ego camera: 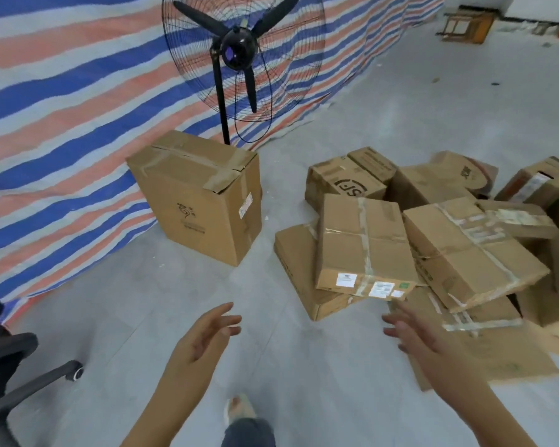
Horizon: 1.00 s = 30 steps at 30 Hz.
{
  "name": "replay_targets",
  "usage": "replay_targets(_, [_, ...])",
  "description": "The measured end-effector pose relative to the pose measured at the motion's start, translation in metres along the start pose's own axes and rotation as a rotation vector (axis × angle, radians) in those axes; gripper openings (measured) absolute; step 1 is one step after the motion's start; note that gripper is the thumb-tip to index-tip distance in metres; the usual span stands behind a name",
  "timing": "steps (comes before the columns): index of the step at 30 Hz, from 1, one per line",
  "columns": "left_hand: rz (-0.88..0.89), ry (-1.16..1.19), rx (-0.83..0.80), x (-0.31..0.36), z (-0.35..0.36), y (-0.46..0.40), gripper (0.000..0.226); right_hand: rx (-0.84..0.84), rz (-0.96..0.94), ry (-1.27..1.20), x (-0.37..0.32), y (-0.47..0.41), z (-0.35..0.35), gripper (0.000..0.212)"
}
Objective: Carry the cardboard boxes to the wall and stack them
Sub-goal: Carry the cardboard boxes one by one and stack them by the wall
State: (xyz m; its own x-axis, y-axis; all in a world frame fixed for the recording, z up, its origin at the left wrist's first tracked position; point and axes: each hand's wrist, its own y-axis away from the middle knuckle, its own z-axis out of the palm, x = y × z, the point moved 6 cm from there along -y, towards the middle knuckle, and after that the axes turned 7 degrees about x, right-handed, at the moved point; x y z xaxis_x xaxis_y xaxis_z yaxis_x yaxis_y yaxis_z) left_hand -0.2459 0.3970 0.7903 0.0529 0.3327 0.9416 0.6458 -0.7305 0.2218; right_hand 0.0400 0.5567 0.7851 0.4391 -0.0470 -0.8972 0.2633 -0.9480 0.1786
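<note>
While both hands empty, taped box (365,243) beyond right hand (423,337).

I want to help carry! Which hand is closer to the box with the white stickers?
The right hand: its open fingers almost reach the stickered box. The left hand hovers over bare floor.

office chair (10,375) cut off left, box labels (368,285) unreadable

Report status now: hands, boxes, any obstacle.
Both hands open, left, right. One box by tarp wall; pile ahead, untouched. Fan behind box.
</note>
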Motion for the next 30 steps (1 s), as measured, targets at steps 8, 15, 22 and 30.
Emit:
replay_targets(8, [-0.074,-0.084,0.032,0.016,-0.031,-0.195,0.022,0.035,0.053,-0.063,-0.046,-0.163,0.067,0.033])
replay_targets(15, [-0.078,-0.076,0.103,0.059,-0.080,-0.344,0.022,0.031,0.053,-0.047,-0.112,-0.287,0.118,0.076])
replay_targets(22, [-0.211,-0.013,0.199,0.041,-0.089,-0.419,0.025,-0.074,0.106,-0.037,-0.136,-0.415,0.163,0.111])
replay_targets(30, [-0.382,0.142,0.477,0.022,-0.066,-0.530,0.026,-0.307,0.148,0.018,-0.171,-0.630,0.246,0.039])
